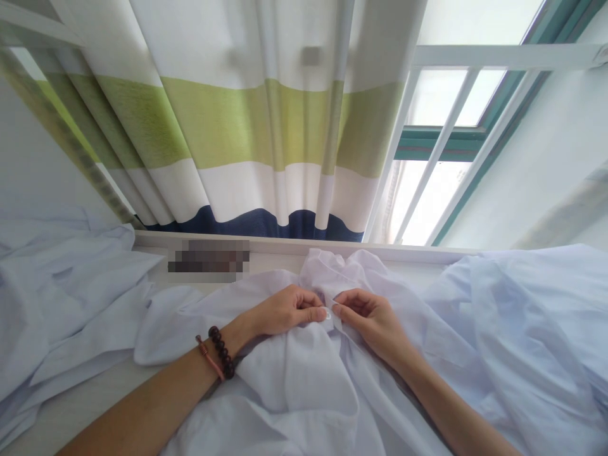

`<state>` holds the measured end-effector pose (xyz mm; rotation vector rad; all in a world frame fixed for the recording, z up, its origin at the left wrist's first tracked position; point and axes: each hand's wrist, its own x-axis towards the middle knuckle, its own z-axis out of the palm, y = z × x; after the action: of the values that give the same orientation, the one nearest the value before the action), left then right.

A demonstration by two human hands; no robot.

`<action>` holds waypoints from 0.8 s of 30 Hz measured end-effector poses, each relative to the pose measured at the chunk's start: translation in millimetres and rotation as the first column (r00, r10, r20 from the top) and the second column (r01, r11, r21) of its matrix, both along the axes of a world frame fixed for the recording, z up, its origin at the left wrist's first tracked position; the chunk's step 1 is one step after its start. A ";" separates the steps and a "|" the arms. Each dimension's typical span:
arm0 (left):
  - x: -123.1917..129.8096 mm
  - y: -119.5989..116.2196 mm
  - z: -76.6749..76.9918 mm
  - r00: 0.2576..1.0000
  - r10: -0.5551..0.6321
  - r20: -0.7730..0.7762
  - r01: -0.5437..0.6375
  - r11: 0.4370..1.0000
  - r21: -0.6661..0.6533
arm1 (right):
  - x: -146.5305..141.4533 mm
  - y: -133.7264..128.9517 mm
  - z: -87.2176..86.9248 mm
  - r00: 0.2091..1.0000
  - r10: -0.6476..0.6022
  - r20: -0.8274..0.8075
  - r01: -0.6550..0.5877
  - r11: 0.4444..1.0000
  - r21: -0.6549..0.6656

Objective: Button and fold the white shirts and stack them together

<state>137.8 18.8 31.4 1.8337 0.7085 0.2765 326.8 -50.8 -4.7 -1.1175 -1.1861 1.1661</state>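
A white garment (pixel 318 373), thin and crumpled, lies spread in front of me with what looks like its collar toward the far edge. My left hand (pixel 287 309) is closed, thumb and fingers pinching the garment's front edge beside a small pale button (pixel 327 313). Close by on the right, my right hand (pixel 369 315) pinches the facing edge of the same cloth between thumb and forefinger. The fingertips of both hands are only a little apart. Whether the button sits in a buttonhole, I cannot tell. Dark beads and a reddish cord circle my left wrist.
More white cloth is heaped at the left (pixel 71 304) and at the right (pixel 527 316). A blurred-out dark patch (pixel 209 259) lies near the surface's far ledge (pixel 280 245). Beyond hang a striped curtain (pixel 285 126), white rails (pixel 439 155) and a green-framed window (pixel 441 144).
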 end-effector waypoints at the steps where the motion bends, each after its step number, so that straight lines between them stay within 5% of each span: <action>1: 0.2 -0.1 0.4 1.000 -0.002 -0.002 0.002 1.000 0.003 | -0.4 -0.1 0.6 1.000 -0.002 -0.005 0.002 1.000 0.010; 10: 2.0 -2.0 -1.2 1.000 0.024 -0.005 -0.024 1.000 0.009 | 2.8 -0.1 6.4 0.996 0.061 -0.071 -0.063 0.997 -0.032; 14: 3.1 -2.3 0.8 0.999 0.031 -0.040 -0.030 0.999 0.018 | 1.6 -0.4 3.2 0.997 -0.021 -0.069 0.021 1.000 0.000; 24: -3.0 6.3 3.8 0.997 -0.038 -0.062 0.038 0.999 -0.012 | -3.7 -5.1 5.4 0.995 -0.007 0.097 -0.001 0.996 0.089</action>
<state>134.8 25.1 35.3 1.8502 0.7156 0.1916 323.1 -55.9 0.6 -1.1178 -1.2981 1.0561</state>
